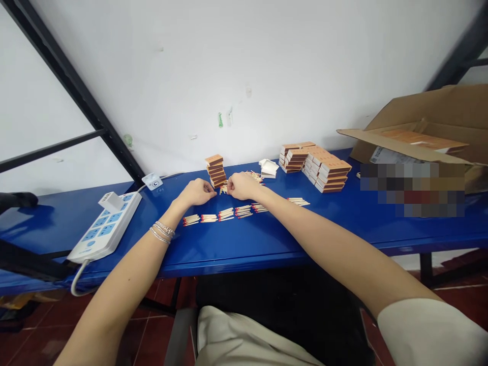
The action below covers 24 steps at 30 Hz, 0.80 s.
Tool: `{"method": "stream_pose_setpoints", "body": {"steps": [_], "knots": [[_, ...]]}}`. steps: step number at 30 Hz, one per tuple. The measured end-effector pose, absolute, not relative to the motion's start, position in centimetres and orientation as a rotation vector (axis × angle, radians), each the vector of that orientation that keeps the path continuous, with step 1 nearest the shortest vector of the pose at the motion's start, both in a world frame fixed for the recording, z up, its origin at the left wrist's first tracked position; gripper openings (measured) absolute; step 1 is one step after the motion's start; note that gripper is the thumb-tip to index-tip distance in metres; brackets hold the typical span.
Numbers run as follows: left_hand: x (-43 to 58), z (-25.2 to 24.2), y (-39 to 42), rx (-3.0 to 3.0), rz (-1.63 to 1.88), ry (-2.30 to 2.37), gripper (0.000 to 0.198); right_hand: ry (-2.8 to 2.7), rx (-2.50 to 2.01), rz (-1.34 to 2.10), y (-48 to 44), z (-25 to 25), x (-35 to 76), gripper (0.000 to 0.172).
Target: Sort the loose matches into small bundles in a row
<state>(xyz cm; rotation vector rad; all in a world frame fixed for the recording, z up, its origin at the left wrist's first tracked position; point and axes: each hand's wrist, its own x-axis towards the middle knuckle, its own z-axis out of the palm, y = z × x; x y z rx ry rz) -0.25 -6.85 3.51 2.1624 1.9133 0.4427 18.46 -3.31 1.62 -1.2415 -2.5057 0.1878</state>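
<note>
Matches [208, 218] lie in little bunches along the blue table [229, 241], nearer me than both hands. L hand [197, 192], fingers curled, is by a matchbox stack [215, 173]; can't tell if pinching. R hand [240, 186], fingertips bunched, is at loose matches [258, 177]; grip unclear too. More boxes [320, 165], then carton [415, 117], far R.

Blue across the table [217, 249] — and here, pale matches [209, 218] tipped bright red! Boxes [334, 165] in orange-brown with whitish ends — carton [430, 109] brown, power strip [104, 227] white and blue, wall [244, 61] white, sleeve [423, 325] cream, floor [129, 336] dark red.
</note>
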Motion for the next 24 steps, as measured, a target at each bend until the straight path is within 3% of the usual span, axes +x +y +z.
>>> {"method": "stream_pose_setpoints", "body": {"steps": [6,12,19,24], "knots": [[-3.5,3.3,-6.0,2.077,0.474,1.516,0.027,-2.471,-1.351,0.138,-3.3,2.0,19.0,0.016],[-4.3,3.5,-5.8,2.036,0.465,1.577,0.028,-2.415,-1.289,0.309,-3.3,2.7,20.2,0.014],[-3.6,3.8,-6.3,2.044,0.442,1.534,0.024,-2.631,-0.913,0.573,-4.3,2.4,20.1,0.010],[-3.6,3.6,-6.3,2.051,0.440,1.545,0.025,-2.783,-0.828,0.559,-5.0,2.7,19.9,0.012]]}}
